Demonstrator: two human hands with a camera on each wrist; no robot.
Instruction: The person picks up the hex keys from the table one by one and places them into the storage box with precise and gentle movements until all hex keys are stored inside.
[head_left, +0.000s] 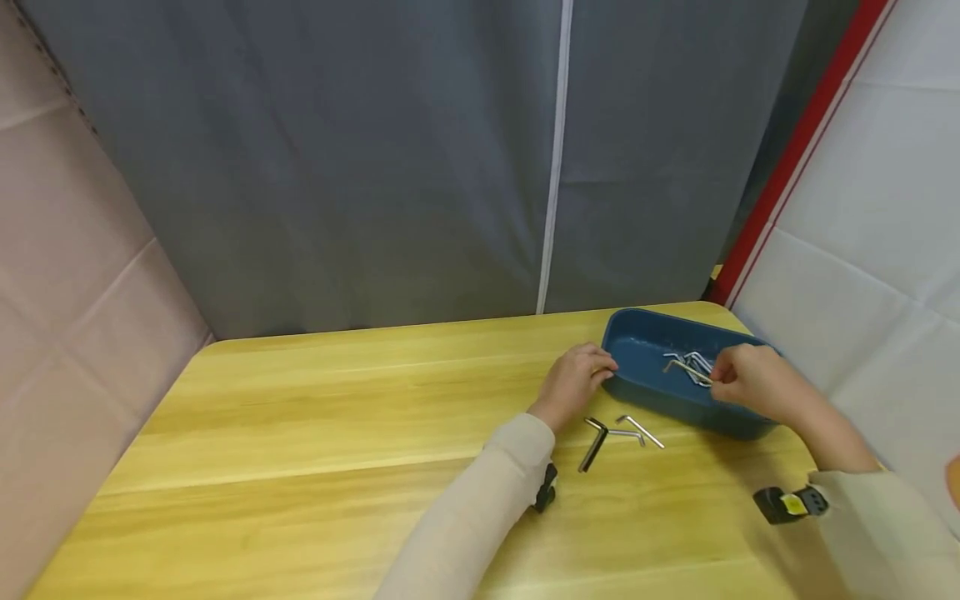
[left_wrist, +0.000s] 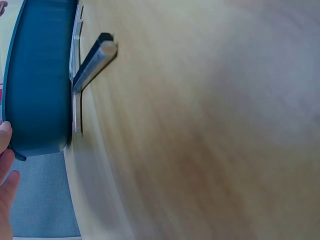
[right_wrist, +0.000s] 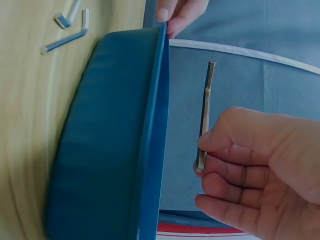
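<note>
Where the head view looks down on the wooden table (head_left: 337, 433), the blue tray (head_left: 637, 343) sits at about 2 o'clock, near the table's far right corner. Left hand (head_left: 576, 382) is at the tray's 9 o'clock end, fingers curled onto the rim. Right hand (head_left: 753, 382) is over the tray's 3 o'clock side, pinching a hex key (head_left: 688, 369) that points toward 9 o'clock above more hex keys (head_left: 699, 360) lying inside. Loose hex keys (head_left: 617, 435) lie on the table at the tray's 6 o'clock, just beside its near wall: one dark, two silver. Grey curtain (head_left: 375, 167) hangs behind the table.

Left wrist view: blurred. Tray wall (left_wrist: 37, 85) fills the 9–11 o'clock area, fingertips (left_wrist: 6, 150) touching its end at 8 o'clock. Dark hex key (left_wrist: 92, 62) lies on the wood just beside the wall, a silver one (left_wrist: 76, 107) alongside it. How tightly the hand holds the rim can't be told here.

Right wrist view: thumb and fingers closed around the lower end of the silver hex key (right_wrist: 206, 112), its long arm pointing to 12 o'clock, clear of the tray rim (right_wrist: 161, 100) at its 9 o'clock. Left fingertips (right_wrist: 172, 12) clamp the rim at 12 o'clock. Table keys (right_wrist: 67, 30) at 10 o'clock.
</note>
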